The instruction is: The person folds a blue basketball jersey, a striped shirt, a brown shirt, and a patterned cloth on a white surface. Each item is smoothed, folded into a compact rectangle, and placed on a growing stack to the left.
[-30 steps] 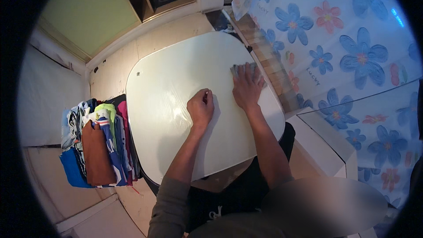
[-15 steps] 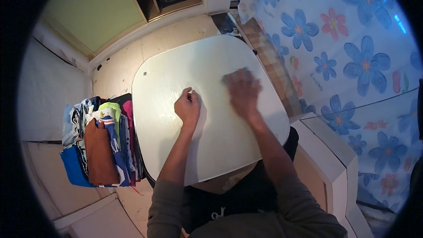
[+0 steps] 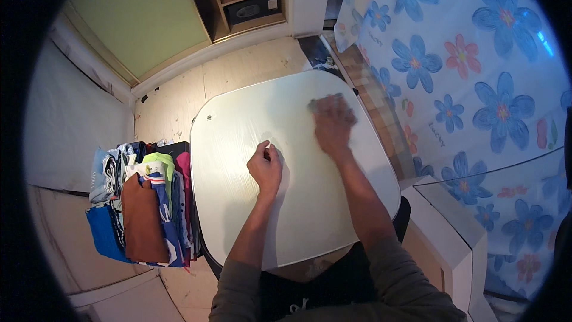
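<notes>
My right hand [image 3: 332,128] presses down on the far right part of a white table [image 3: 229,197] with rounded corners. Under and around its fingers shows a grey cloth [image 3: 341,101], blurred by motion, so its outline is hard to make out. On the middle of the table rests my left hand [image 3: 265,170]. Its fingers are curled in loosely, and nothing shows in them.
Folded clothes [image 3: 143,214] stand in a pile against the table's left side. Behind are a shelf unit [image 3: 250,9] and a green panel [image 3: 134,18]. To the right hangs a flowered curtain [image 3: 447,77], with a white ledge [image 3: 447,220] below it.
The whole view has shifted, so the table sits lower and slightly right. My right hand has moved a little toward the table's far edge with the cloth. My left hand stays curled.
</notes>
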`<state>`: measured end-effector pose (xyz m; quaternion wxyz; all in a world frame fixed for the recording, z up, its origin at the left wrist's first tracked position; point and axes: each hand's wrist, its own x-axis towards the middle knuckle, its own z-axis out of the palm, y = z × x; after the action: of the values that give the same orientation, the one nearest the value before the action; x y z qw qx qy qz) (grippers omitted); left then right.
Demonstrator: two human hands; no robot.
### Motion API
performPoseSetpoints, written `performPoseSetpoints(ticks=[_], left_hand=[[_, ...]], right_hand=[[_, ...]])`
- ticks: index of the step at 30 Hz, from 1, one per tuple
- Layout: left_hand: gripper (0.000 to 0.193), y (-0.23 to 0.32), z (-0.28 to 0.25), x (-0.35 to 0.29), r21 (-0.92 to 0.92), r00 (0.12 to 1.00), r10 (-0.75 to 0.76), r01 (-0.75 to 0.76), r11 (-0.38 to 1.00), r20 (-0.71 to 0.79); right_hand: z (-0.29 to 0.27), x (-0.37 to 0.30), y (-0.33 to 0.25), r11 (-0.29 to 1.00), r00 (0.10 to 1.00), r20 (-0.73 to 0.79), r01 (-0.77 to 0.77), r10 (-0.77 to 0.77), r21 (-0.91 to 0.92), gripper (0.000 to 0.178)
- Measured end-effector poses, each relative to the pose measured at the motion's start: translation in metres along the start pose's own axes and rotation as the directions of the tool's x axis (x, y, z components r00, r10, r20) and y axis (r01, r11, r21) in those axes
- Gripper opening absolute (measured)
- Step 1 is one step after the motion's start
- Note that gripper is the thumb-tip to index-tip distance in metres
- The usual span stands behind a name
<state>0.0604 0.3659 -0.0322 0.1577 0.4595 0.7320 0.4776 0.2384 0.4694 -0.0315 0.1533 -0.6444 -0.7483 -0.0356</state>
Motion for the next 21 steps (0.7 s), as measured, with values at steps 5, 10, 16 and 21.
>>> performPoseSetpoints(ticks=[5,10,16,21], left_hand=[[0.023,0.007,0.009,0.002,0.186,0.996,0.066,-0.076,0.980,0.055],[0.023,0.012,0.023,0.032,0.189,0.999,0.017,-0.025,0.982,0.043],[0.022,0.010,0.024,0.031,0.126,0.991,0.100,-0.111,0.986,0.088],[0.019,0.012,0.026,0.030,0.136,0.988,0.143,-0.148,0.980,0.052]], right_hand=[[0.009,0.019,-0.023,0.998,0.999,-0.018,-0.039,0.040,0.053,0.052],[0.022,0.007,-0.061,0.956,0.967,-0.075,0.254,-0.245,0.150,0.045],[0.001,0.013,0.028,0.988,0.978,-0.162,-0.141,0.130,-0.055,0.052],[0.028,0.002,0.028,0.959,0.948,-0.208,-0.264,0.239,-0.101,0.051]])
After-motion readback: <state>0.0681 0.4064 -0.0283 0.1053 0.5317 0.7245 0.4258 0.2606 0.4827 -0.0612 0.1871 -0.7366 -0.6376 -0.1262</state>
